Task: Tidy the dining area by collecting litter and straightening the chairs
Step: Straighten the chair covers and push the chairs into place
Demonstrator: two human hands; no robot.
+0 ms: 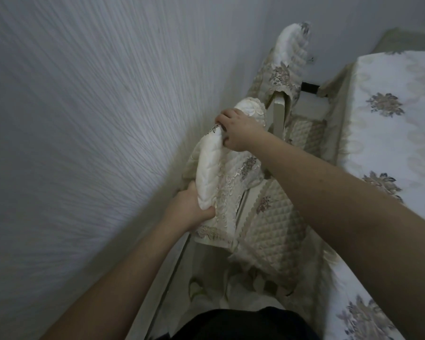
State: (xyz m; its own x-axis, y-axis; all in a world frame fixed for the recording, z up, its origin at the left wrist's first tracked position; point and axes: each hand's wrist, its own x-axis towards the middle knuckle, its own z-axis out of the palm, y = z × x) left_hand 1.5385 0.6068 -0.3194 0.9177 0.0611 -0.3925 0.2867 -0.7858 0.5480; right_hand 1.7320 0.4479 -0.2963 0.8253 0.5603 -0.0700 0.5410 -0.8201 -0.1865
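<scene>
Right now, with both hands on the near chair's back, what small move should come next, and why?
Probably a short push toward the table. Left hand and right hand both grip the covered backrest of the near chair, whose quilted seat looks angled to the table edge and not yet tucked under the tablecloth.

A home dining nook — soft furnishings say so. The left hand and right hand both grip the quilted, embroidered cover on a chair back. Just right of the grip runs a table draped in a floral cloth of matching cream. Beyond the grip stands a second chair in the same cover. Left of the grip, close by, rises a textured wall — a domestic finish, not a commercial one.
</scene>
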